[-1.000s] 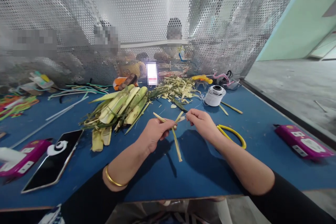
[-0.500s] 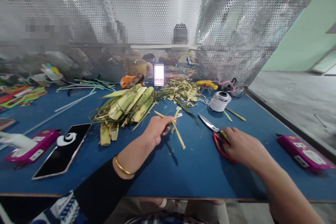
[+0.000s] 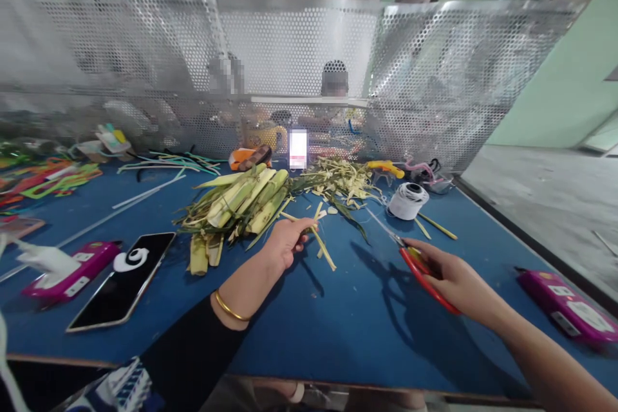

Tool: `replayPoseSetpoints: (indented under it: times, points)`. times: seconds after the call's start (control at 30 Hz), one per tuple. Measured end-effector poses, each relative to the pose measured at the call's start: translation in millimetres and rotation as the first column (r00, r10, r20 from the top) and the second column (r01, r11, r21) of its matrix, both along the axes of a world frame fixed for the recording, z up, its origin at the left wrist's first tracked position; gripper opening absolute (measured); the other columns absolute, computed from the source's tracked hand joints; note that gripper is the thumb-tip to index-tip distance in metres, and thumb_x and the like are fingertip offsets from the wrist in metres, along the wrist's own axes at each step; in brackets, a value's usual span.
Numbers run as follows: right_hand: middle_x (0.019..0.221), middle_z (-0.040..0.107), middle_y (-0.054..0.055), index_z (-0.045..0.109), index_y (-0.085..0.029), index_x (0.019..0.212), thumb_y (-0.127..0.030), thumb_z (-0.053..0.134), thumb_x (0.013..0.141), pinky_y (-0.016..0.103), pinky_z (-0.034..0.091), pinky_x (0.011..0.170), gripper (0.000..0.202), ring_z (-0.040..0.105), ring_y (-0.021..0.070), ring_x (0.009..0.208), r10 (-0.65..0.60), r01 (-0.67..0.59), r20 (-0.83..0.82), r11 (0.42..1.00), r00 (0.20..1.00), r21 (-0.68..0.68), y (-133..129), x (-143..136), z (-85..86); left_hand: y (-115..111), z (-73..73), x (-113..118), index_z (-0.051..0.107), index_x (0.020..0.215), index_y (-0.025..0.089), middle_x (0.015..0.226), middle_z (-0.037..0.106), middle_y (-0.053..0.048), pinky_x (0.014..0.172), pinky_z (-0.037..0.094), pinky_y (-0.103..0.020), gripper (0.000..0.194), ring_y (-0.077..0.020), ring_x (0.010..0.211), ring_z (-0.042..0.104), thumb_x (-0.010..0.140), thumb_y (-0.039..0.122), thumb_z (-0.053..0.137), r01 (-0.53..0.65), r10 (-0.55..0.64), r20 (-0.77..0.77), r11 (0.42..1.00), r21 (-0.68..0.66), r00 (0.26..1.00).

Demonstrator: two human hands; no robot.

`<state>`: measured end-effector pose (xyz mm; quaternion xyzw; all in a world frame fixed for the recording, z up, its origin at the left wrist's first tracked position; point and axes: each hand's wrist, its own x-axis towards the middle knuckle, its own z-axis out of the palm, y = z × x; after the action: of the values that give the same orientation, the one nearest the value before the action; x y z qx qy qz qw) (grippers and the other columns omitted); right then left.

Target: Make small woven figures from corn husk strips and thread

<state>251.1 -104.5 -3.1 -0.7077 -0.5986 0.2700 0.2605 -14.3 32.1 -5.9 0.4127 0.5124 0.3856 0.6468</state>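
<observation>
1. Centrally, left hand [image 3: 286, 242] pinching crossed, pale stalk strips [image 3: 324, 250] above the tabletop [image 3: 338, 341].
2. Right hand [image 3: 458, 278] gripping red-handled scissors [image 3: 425, 282] over the tabletop.
3. White thread spool [image 3: 407, 204] beyond the scissors.
4. Green husk bundle [image 3: 246, 203], lying left of the strips.

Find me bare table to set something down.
Nearly bare: the blue tabletop between the left hand, holding strips, and the right hand, holding scissors; also between the right hand and the right-side purple box. Crowded: the back, with husks, shreds and thread spool.
</observation>
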Motion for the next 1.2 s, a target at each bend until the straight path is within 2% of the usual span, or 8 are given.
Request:
replayPoseSetpoints:
  times: [0.07,0.13,0.2,0.3,0.43,0.5,0.83,1.2]
  points:
    - [0.089,0.063,0.005,0.05,-0.023,0.126,-0.043,0.066,0.072,0.034,0.047,0.071,0.06,0.061,0.0207,0.075,0.079,-0.077,-0.431,0.997,0.899,0.024,5,-14,10.2,2,1.3,-1,0.063,0.062,0.01,0.06,0.061,-0.003,0.038,0.017,-0.018,0.023,-0.0027,0.042,0.038,0.054,0.026,0.077,-0.002,0.002,0.025,1.0,0.018,1.0]
    - [0.086,0.059,0.003,0.055,-0.022,0.114,-0.044,0.075,0.066,0.033,0.048,0.074,0.056,0.06,0.0182,0.075,0.131,-0.169,-0.66,0.986,0.739,0.007,15,-32,20.0,3,3.3,-2,0.064,0.061,0.01,0.062,0.061,-0.003,0.038,0.015,-0.018,0.02,-0.0018,0.041,0.036,0.054,0.025,0.075,-0.019,0.018,0.038,1.0,0.024,0.999]
    - [0.083,0.056,0.001,0.056,-0.022,0.11,-0.046,0.079,0.065,0.032,0.048,0.077,0.057,0.06,0.0171,0.077,0.191,-0.278,-0.729,0.961,0.657,0.001,27,-50,26.5,4,5.2,-3,0.064,0.06,0.01,0.063,0.061,-0.003,0.038,0.013,-0.018,0.018,-0.0015,0.041,0.036,0.054,0.024,0.073,-0.045,0.044,0.042,0.999,0.025,0.998]
    - [0.083,0.054,0.001,0.057,-0.021,0.112,-0.063,0.071,0.069,0.031,0.049,0.075,0.061,0.058,0.0144,0.072,0.257,-0.402,-0.769,0.916,0.586,0.0,41,-65,27.9,6,7.0,-6,0.065,0.06,0.011,0.062,0.06,-0.002,0.038,0.013,-0.018,0.017,-0.002,0.042,0.036,0.054,0.024,0.072,-0.086,0.084,0.059,0.996,0.035,0.995]
    - [0.08,0.049,-0.001,0.055,-0.021,0.112,-0.069,0.064,0.07,0.021,0.038,0.044,0.064,0.041,0.0064,0.05,0.25,-0.415,-0.716,0.908,0.652,-0.062,46,-63,22.5,9,6.7,-8,0.065,0.061,0.011,0.062,0.06,-0.001,0.039,0.014,-0.018,0.02,-0.0025,0.042,0.036,0.051,0.026,0.072,-0.114,0.11,0.076,0.993,0.042,0.991]
    - [0.078,0.048,-0.001,0.055,-0.02,0.11,-0.069,0.064,0.07,0.02,0.033,0.039,0.065,0.04,0.0064,0.049,0.236,-0.404,-0.677,0.909,0.697,-0.099,44,-58,20.8,10,5.5,-7,0.065,0.062,0.011,0.063,0.061,-0.002,0.039,0.015,-0.018,0.022,-0.0025,0.042,0.036,0.051,0.029,0.073,-0.122,0.118,0.068,0.991,0.049,0.991]
    - [0.074,0.049,-0.002,0.055,-0.018,0.105,-0.076,0.063,0.064,0.018,0.033,0.036,0.071,0.044,0.0065,0.048,0.163,-0.377,-0.648,0.903,0.744,-0.206,41,-64,18.2,4,4.7,-2,0.064,0.062,0.012,0.061,0.063,-0.004,0.04,0.02,-0.018,0.018,-0.0047,0.043,0.04,0.055,0.027,0.07,-0.114,0.109,0.061,0.99,0.08,0.992]
    - [0.064,0.042,-0.008,0.054,-0.02,0.097,-0.065,0.067,0.07,0.018,0.032,0.035,0.054,0.04,0.0044,0.043,0.185,-0.334,-0.561,0.926,0.807,-0.176,46,-74,8.2,-4,2.6,5,0.064,0.065,0.012,0.063,0.065,-0.005,0.04,0.022,-0.019,0.016,-0.0048,0.043,0.04,0.058,0.025,0.07,-0.043,0.042,0.043,0.998,0.036,0.998]
